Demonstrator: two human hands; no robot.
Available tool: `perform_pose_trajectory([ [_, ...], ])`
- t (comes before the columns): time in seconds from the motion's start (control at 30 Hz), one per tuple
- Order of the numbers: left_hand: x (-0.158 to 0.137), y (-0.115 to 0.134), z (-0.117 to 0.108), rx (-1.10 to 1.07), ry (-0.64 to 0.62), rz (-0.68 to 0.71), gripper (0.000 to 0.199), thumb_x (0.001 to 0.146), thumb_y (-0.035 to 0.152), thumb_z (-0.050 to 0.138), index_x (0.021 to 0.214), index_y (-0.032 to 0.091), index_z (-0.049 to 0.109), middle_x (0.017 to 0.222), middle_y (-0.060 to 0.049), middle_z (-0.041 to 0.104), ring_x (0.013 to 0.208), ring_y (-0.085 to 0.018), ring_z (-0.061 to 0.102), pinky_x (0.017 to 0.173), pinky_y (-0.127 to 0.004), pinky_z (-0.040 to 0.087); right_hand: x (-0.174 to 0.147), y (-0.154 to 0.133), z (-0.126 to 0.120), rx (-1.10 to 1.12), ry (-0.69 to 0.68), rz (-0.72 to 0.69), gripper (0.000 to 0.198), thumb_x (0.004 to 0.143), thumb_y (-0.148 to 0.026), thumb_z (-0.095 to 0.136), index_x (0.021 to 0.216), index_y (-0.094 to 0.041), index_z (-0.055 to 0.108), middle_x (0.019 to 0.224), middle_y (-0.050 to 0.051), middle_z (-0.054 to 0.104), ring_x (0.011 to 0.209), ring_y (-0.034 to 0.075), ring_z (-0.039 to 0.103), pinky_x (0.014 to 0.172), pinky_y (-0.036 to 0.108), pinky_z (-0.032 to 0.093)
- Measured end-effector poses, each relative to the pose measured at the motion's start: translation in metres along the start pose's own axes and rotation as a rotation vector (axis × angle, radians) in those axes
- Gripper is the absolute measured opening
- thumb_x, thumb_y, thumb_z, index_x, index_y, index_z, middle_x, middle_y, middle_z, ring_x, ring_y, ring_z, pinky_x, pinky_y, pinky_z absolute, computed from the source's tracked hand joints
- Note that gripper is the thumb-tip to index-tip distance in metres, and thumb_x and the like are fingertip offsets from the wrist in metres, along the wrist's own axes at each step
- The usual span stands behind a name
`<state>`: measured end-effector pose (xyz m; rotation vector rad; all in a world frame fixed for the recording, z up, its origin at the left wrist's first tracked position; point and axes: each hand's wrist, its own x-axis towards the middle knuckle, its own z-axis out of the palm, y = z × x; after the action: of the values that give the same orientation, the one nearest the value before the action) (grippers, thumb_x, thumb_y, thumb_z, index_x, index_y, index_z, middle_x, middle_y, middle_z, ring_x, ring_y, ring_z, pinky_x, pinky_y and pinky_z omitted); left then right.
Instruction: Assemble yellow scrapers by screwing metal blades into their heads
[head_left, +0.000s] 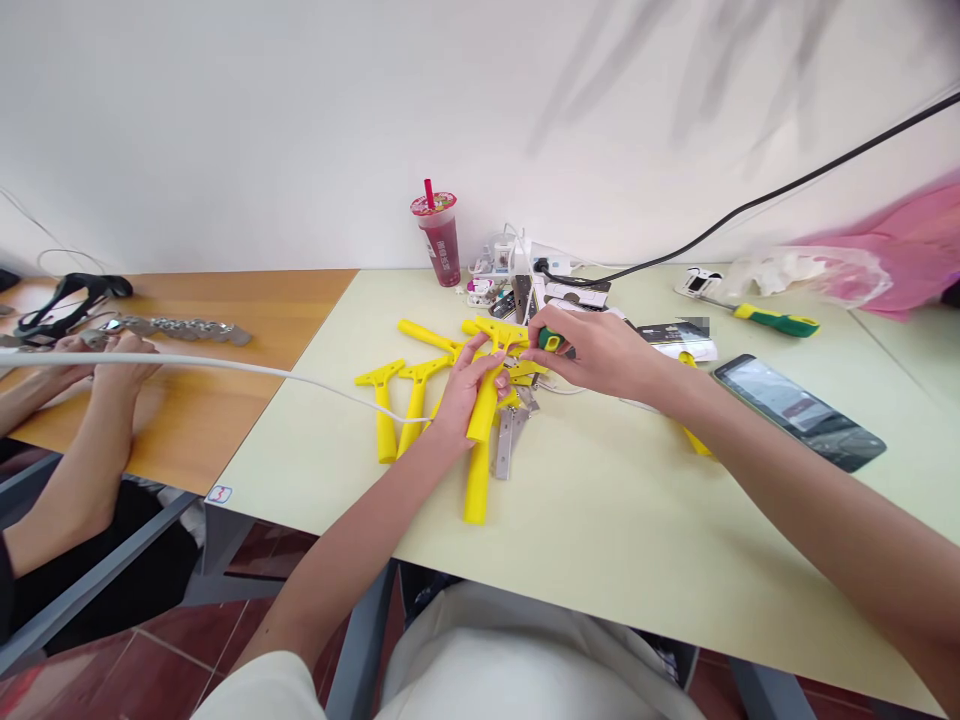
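Note:
My left hand is wrapped round the handle of a yellow scraper, whose wide head points away from me. In my right hand is a screwdriver with a green and yellow handle, held by the fingertips beside the scraper's head. The screwdriver's tip is hidden by the hands. Under and around my left hand lie several more yellow scrapers, one with its handle toward the table's front edge. Flat metal plates rest just right of that handle.
A drink cup stands by the wall, left of a power strip and small packages. To the right lie a phone, another screwdriver and a pink bag. At left, a co-worker's hands hold metal parts. A white cable crosses the view.

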<state>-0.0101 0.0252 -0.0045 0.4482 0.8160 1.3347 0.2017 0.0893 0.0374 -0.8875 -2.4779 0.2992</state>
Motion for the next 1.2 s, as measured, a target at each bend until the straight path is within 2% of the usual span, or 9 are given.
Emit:
perform_pose_trajectory([
  [0.17,-0.001,0.000,0.002,-0.010,-0.007,-0.005,0.071,0.080,0.012,0.091,0.142,0.028,0.060,0.093,0.004,0.069,0.057,-0.006,0.054,0.055,-0.020,0.043,0.000,-0.003,-0.010,0.011,0.014,0.021,0.024,0.110,-0.050,0.062,0.114,-0.027,0.066,0.104,0.008,0.083,0.078,0.027,0.075,0.069,0.034,0.044],
  [0.37,-0.002,0.002,0.003,-0.002,0.010,0.005,0.071,0.080,0.013,0.092,0.140,0.028,0.059,0.101,0.001,0.074,0.058,-0.006,0.055,0.054,-0.019,0.044,-0.002,-0.010,-0.029,0.051,0.108,-0.013,0.025,0.110,-0.053,0.065,0.111,-0.028,0.068,0.104,0.006,0.084,0.077,0.026,0.076,0.073,0.037,0.052],
  [0.7,0.001,-0.004,-0.004,0.074,-0.010,-0.029,0.068,0.081,0.019,0.095,0.137,0.028,0.058,0.108,-0.002,0.078,0.059,-0.007,0.061,0.058,-0.021,0.050,-0.004,-0.018,-0.052,0.207,0.229,0.058,0.033,0.105,-0.065,0.072,0.105,-0.032,0.074,0.098,0.005,0.084,0.077,0.026,0.075,0.066,0.041,0.061],
  [0.77,0.001,-0.005,-0.004,0.108,-0.004,-0.035,0.066,0.082,0.020,0.095,0.136,0.028,0.058,0.110,-0.003,0.079,0.060,-0.007,0.062,0.064,-0.023,0.056,-0.003,-0.018,-0.053,0.213,0.246,0.062,0.035,0.104,-0.067,0.073,0.104,-0.032,0.075,0.098,0.005,0.084,0.077,0.026,0.075,0.066,0.041,0.063],
  [0.87,-0.001,-0.005,-0.001,0.100,-0.019,-0.024,0.063,0.084,0.018,0.094,0.134,0.026,0.058,0.106,-0.001,0.079,0.058,-0.006,0.060,0.084,-0.032,0.066,-0.002,-0.018,-0.054,0.216,0.264,0.068,0.034,0.102,-0.065,0.074,0.103,-0.031,0.074,0.098,0.005,0.084,0.078,0.025,0.075,0.066,0.040,0.063],
  [0.97,-0.002,-0.006,0.000,0.078,-0.041,-0.028,0.060,0.085,0.016,0.093,0.132,0.025,0.056,0.096,0.001,0.077,0.056,-0.005,0.058,0.100,-0.038,0.067,-0.003,-0.018,-0.055,0.230,0.275,0.066,0.033,0.103,-0.063,0.074,0.103,-0.031,0.074,0.098,0.005,0.084,0.078,0.025,0.076,0.067,0.039,0.064],
  [1.2,-0.003,-0.007,0.002,0.075,-0.039,-0.046,0.061,0.084,0.017,0.095,0.130,0.026,0.056,0.090,0.005,0.073,0.056,-0.005,0.059,0.103,-0.038,0.065,-0.003,-0.014,-0.052,0.211,0.256,0.052,0.038,0.104,-0.069,0.071,0.107,-0.032,0.075,0.102,0.005,0.084,0.081,0.025,0.075,0.066,0.039,0.063],
])
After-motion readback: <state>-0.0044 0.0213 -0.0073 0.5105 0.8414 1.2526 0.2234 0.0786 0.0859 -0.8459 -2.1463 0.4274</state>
